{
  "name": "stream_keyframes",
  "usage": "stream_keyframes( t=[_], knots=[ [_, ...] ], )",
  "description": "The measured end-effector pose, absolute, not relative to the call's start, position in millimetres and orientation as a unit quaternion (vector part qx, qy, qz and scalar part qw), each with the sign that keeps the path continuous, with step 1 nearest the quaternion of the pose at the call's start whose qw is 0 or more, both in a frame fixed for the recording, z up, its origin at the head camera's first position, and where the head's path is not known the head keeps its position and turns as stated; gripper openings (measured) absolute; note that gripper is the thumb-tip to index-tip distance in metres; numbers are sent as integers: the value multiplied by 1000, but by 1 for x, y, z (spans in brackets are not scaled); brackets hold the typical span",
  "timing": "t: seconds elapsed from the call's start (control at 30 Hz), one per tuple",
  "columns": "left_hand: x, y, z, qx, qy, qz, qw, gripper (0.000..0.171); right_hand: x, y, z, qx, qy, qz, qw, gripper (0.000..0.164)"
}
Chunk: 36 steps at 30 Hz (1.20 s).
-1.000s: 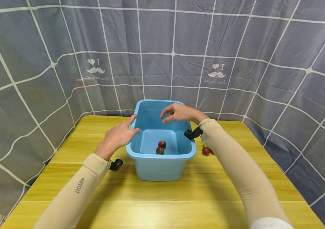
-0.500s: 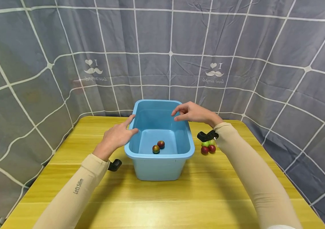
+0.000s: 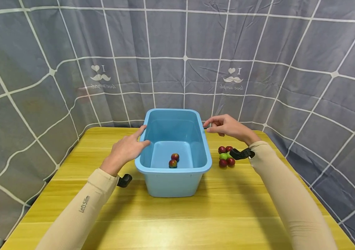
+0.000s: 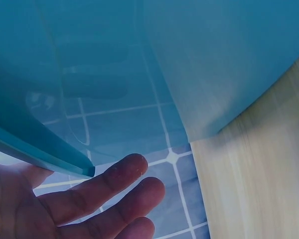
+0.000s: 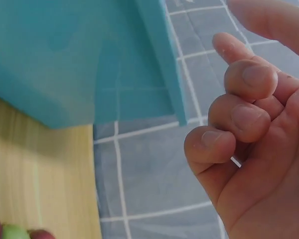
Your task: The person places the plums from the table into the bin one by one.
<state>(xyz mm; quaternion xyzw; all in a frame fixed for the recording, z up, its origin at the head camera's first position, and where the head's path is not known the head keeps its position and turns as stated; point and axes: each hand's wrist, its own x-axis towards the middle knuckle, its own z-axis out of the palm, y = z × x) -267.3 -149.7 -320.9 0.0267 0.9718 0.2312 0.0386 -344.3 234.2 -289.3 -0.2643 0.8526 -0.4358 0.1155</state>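
A light blue plastic tub (image 3: pixel 174 184) stands in the middle of the wooden table. Over its left rim lies my left hand (image 3: pixel 126 149), thumb across the inner side and fingers outside; the left wrist view has the rim between thumb and fingers. Two small, round, dark red fruits (image 3: pixel 172 163) lie together on the tub floor. Just outside the right rim, my right hand (image 3: pixel 229 126) is in the air, holding nothing. In the right wrist view, its index finger points out and the other fingers (image 5: pixel 207 144) curl loosely.
To the tub's right, several small round fruits, red (image 3: pixel 222 149) and green (image 3: pixel 223 156), sit in a cluster, partly behind the right wrist's black strap (image 3: pixel 241 153). A grey curtain (image 3: pixel 171 76) with white lines hangs around the table (image 3: pixel 165 222).
My right hand has moved right, from above the tub to beyond its right rim, uncovering the fruit cluster. The two fruits inside have rolled slightly. My left hand keeps its place.
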Motion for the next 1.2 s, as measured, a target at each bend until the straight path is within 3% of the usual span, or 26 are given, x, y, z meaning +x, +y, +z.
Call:
stream_keyframes(
  t=[0.5, 1.2],
  knots=[
    [-267, -150, -321, 28, 972, 232, 32, 76, -340, 278, -310, -236, 853, -452, 107, 36],
    [-268, -151, -322, 32, 971, 234, 33, 76, -342, 323, -370, -189, 826, -519, 110, 38]
  ],
)
